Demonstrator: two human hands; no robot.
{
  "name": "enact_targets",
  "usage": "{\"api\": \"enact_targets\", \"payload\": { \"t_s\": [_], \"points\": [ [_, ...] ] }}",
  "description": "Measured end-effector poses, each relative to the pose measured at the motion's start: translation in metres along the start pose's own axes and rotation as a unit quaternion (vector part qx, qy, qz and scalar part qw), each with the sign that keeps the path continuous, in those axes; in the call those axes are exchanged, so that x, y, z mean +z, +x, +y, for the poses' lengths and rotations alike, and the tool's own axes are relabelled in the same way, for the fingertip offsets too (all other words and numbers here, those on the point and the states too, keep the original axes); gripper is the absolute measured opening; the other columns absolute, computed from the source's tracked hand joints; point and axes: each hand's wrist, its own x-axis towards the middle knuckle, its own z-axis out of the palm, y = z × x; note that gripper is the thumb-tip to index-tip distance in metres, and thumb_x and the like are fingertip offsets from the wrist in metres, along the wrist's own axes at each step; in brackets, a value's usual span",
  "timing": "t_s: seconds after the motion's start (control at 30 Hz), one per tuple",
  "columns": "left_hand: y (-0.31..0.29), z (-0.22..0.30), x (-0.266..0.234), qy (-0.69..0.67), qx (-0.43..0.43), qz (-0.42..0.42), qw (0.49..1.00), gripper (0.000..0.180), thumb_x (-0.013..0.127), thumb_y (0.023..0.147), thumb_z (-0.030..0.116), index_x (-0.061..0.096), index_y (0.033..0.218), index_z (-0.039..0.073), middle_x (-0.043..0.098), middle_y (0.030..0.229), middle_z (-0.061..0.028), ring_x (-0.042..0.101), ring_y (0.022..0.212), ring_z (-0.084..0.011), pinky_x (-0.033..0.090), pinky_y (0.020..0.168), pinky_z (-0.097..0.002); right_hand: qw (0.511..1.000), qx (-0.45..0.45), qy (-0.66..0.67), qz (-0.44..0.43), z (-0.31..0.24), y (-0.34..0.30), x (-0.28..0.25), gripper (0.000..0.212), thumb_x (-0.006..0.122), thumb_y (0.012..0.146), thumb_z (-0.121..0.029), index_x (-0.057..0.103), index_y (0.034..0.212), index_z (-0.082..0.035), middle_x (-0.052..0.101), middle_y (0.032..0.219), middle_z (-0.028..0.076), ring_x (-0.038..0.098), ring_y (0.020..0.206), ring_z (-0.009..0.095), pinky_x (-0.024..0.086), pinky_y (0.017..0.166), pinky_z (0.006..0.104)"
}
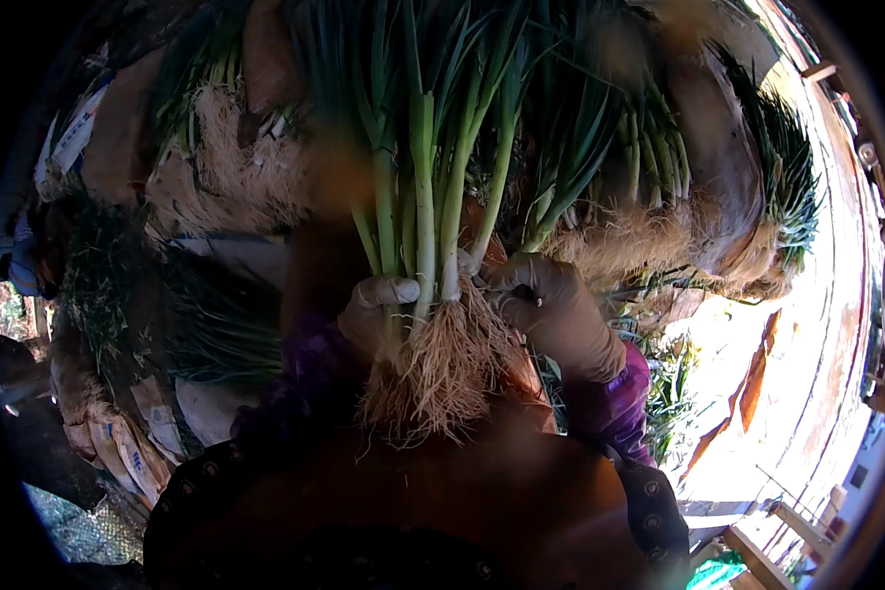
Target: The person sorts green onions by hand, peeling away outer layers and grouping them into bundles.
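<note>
A bunch of spring onions (425,206) stands upright in front of my chest, with long green leaves at the top and a tangle of pale roots (447,369) hanging at the bottom. My left hand (377,307), in a pale glove, is closed around the left side of the stalks, just above the roots. On the other side my gloved right hand (565,310) has its fingers curled in at the stalk bases, and one green stalk runs down into it. Its fingertips are partly hidden by roots. Purple sleeves cover both forearms.
Rooted spring onion bundles lie at the upper left (224,147), upper right (649,152) and far right (785,187). A heap of dark green leaves (216,324) lies left of my arm. Sunlit ground (806,393) with a brown strip (754,379) spreads rightward; wooden beams (757,559) cross the lower right.
</note>
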Motion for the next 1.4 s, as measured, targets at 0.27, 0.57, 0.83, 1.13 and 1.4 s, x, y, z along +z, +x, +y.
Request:
{"api": "enact_targets", "payload": {
  "t_s": [0.27, 0.57, 0.83, 1.13, 1.4],
  "points": [
    [-0.007, -0.005, 0.059, -0.007, 0.150, 0.123, 0.981, 0.035, 0.055, 0.078, 0.001, 0.046, 0.111, -0.005, 0.060, 0.089, -0.0182, 0.060, 0.078, -0.0216, 0.051, 0.070, -0.0300, 0.945, 0.301, 0.115, 0.059, 0.030, -0.040, -0.028, 0.024, 0.068, 0.080, -0.025, 0.061, 0.081, -0.002, 0.060, 0.069, 0.004, 0.058, 0.061, 0.010, 0.045, 0.051, 0.0245],
    [-0.010, 0.013, 0.014, 0.048, 0.034, 0.003, 0.998, 0.056, 0.058, 0.074, 0.013, 0.038, 0.123, -0.004, 0.054, 0.104, -0.0144, 0.053, 0.093, -0.0177, 0.047, 0.076, -0.0264, 0.946, 0.216, 0.235, 0.051, 0.022, 0.097, -0.017, 0.022, 0.064, 0.083, -0.023, 0.061, 0.081, -0.001, 0.058, 0.063, 0.003, 0.053, 0.049, 0.006, 0.041, 0.042, 0.0185],
    [-0.004, 0.004, 0.045, 0.108, 0.073, 0.067, 0.989, 0.067, 0.058, 0.072, 0.022, 0.035, 0.128, -0.006, 0.051, 0.111, -0.0134, 0.051, 0.097, -0.0159, 0.045, 0.077, -0.0247, 0.959, -0.053, 0.109, 0.255, 0.052, 0.074, 0.026, 0.020, 0.056, 0.088, -0.020, 0.061, 0.077, -0.004, 0.061, 0.069, 0.007, 0.059, 0.061, 0.019, 0.048, 0.057, 0.0333],
    [0.005, -0.012, -0.067, 0.012, -0.064, 0.040, 0.997, 0.043, 0.055, 0.077, 0.023, 0.053, 0.106, -0.009, 0.059, 0.082, -0.0171, 0.060, 0.070, -0.0212, 0.054, 0.063, -0.0315, 0.669, 0.003, 0.743, -0.027, 0.045, -0.035, -0.019, 0.033, 0.048, 0.092, -0.030, 0.045, 0.066, -0.010, 0.044, 0.046, -0.001, 0.036, 0.033, 0.009, 0.027, 0.037, 0.0241],
    [0.009, -0.002, -0.025, -0.051, -0.009, -0.006, 0.999, 0.045, 0.056, 0.075, 0.022, 0.051, 0.108, -0.008, 0.058, 0.088, -0.0187, 0.059, 0.079, -0.0239, 0.053, 0.070, -0.0340, 0.967, 0.222, 0.119, 0.035, 0.119, -0.112, -0.018, 0.055, 0.056, 0.084, -0.045, 0.050, 0.114, 0.001, 0.058, 0.104, 0.012, 0.061, 0.081, 0.020, 0.049, 0.067, 0.0271]
  ]
}}
